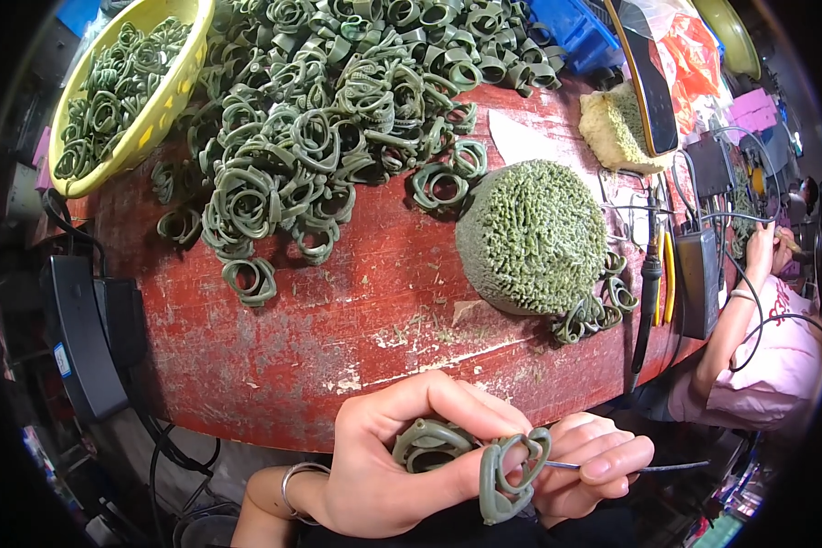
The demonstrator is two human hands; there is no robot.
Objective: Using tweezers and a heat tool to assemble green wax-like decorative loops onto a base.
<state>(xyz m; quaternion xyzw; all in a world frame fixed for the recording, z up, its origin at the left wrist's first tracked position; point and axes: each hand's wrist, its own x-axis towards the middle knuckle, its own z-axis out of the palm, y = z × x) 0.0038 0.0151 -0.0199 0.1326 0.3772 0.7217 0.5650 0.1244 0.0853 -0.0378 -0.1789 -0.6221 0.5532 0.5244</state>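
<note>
Near the table's front edge, my left hand [379, 470] pinches a green wax ring [491, 493] between thumb and fingers. Another green ring [422, 438] sits tucked inside the curl of the same hand. My right hand [575, 461] is closed on a thin metal pick [680, 467], whose one end sticks out to the right. Its other end reaches the pinched ring; whether it touches the wax I cannot tell. Beyond my hands stands a round green block [534, 237] with a rough, crumbly top, and a few green rings [594, 315] lie against its lower right side.
A large heap of green rings [310, 137] covers the far part of the red table [274, 365]. A yellow basket [68, 164] of rings stands far left. At right are a phone [644, 78], a black pen-like tool [648, 283], yellow-handled tweezers [669, 274], cables and a person in pink [772, 356].
</note>
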